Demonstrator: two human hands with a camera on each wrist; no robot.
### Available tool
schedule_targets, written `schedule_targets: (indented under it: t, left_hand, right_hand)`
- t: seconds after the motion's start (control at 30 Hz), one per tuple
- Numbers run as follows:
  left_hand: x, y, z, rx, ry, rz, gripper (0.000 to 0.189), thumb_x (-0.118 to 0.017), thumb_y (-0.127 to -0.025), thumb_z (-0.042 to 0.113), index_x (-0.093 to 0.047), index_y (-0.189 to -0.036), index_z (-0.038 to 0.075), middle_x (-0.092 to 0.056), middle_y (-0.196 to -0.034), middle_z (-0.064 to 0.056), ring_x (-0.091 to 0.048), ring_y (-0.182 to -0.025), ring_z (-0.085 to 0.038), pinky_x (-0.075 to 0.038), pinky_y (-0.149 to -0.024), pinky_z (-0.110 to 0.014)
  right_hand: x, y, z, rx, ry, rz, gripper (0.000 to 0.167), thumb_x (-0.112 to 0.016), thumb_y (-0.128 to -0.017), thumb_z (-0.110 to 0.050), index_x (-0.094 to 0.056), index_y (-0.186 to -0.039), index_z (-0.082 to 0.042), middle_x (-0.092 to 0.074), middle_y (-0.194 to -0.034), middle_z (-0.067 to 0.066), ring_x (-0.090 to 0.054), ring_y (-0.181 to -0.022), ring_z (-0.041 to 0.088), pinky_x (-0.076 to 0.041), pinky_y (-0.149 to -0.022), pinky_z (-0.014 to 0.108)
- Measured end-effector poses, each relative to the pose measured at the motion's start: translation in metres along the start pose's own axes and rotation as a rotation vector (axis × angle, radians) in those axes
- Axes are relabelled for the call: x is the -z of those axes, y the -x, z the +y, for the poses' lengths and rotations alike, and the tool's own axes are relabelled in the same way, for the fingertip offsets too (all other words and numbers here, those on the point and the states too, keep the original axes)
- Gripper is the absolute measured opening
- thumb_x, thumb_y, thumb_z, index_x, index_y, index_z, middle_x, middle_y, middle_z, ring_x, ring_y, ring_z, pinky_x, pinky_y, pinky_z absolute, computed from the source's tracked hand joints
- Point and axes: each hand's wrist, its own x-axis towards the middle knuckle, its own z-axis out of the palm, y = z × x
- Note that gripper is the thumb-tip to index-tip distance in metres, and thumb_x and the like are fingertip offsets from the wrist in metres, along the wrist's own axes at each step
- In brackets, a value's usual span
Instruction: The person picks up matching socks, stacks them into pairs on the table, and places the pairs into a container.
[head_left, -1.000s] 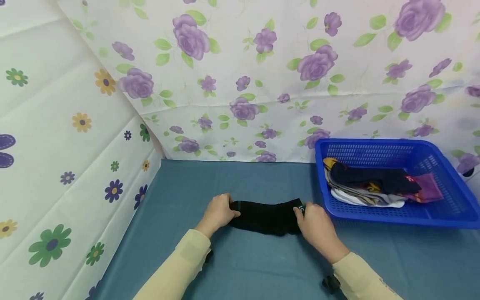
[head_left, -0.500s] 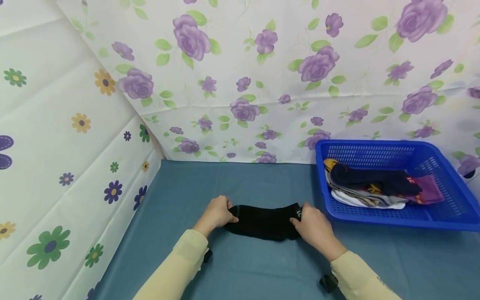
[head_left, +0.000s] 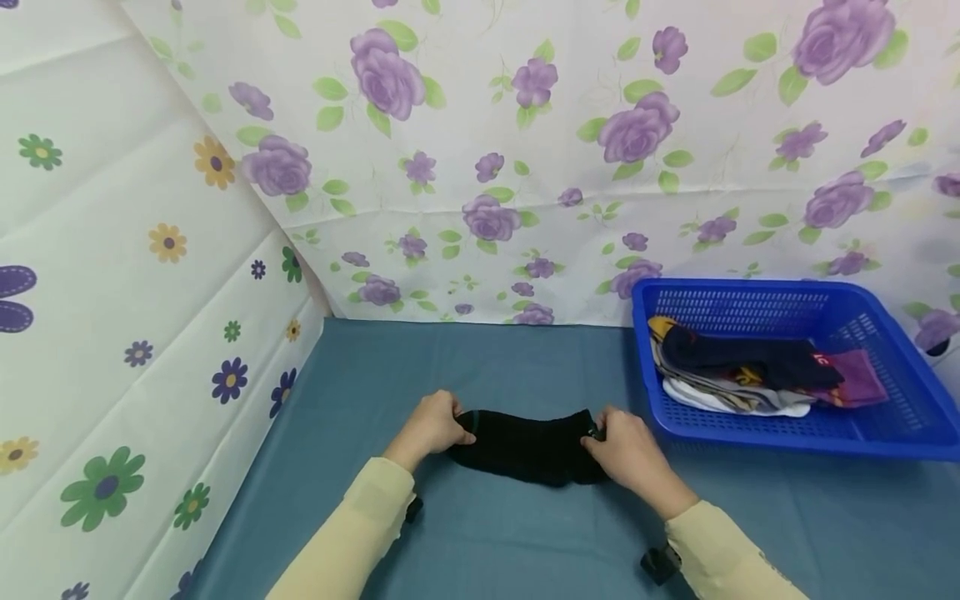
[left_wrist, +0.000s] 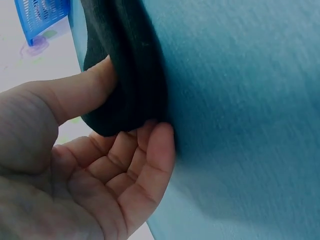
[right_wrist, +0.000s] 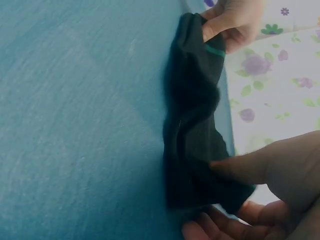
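A black sock (head_left: 532, 450) with a thin green line near its toe stretches between the two hands, low over the blue-green cloth. At the toe end, my left hand (head_left: 435, 425) pinches it between thumb and fingers; the left wrist view shows the thumb on top of the dark fabric (left_wrist: 127, 75) and the fingertips at its edge. My right hand (head_left: 630, 446) holds the cuff end, where a small pale mark is partly covered. In the right wrist view the thumb presses on the sock (right_wrist: 192, 120), and the fingers lie beneath its edge.
A blue plastic basket (head_left: 780, 442) stands at the right, with several folded socks in it, a navy one (head_left: 750, 354) on top. The blue-green cloth (head_left: 480, 358) covers the table. Flower-printed sheets (head_left: 450, 167) hang behind and at the left.
The sock and both hands have come slightly nearer to the person. The right fingers have shifted at the cuff, whose pale mark is now more covered.
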Motion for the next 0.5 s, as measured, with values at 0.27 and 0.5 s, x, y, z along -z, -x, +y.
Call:
schedule_targets:
  t: [0.27,0.5]
  left_hand:
    - [0.019,0.005,-0.008,-0.1,0.062,-0.007,0.049,-0.075,-0.079,0.018,-0.028,-0.065,0.015,-0.017,-0.061,0.002,-0.023,-0.05,-0.015,-0.023,-0.049,-0.029]
    - [0.034,0.009,-0.012,-0.2,0.166,0.094,0.022,-0.075,-0.079,0.022,-0.058,-0.09,0.015,-0.046,-0.074,-0.001,-0.04,-0.063,-0.016,-0.036,-0.059,-0.029]
  right_hand:
    - [0.011,0.003,-0.011,0.12,-0.118,0.068,0.028,-0.065,-0.088,-0.022,-0.056,-0.11,-0.008,-0.065,-0.098,0.009,-0.061,-0.078,0.018,-0.05,-0.064,0.035]
    - [0.037,0.014,-0.029,0.217,-0.208,0.144,0.023,-0.061,-0.091,-0.03,-0.062,-0.112,-0.021,-0.066,-0.085,-0.005,-0.051,-0.052,0.009,-0.044,-0.048,0.026]
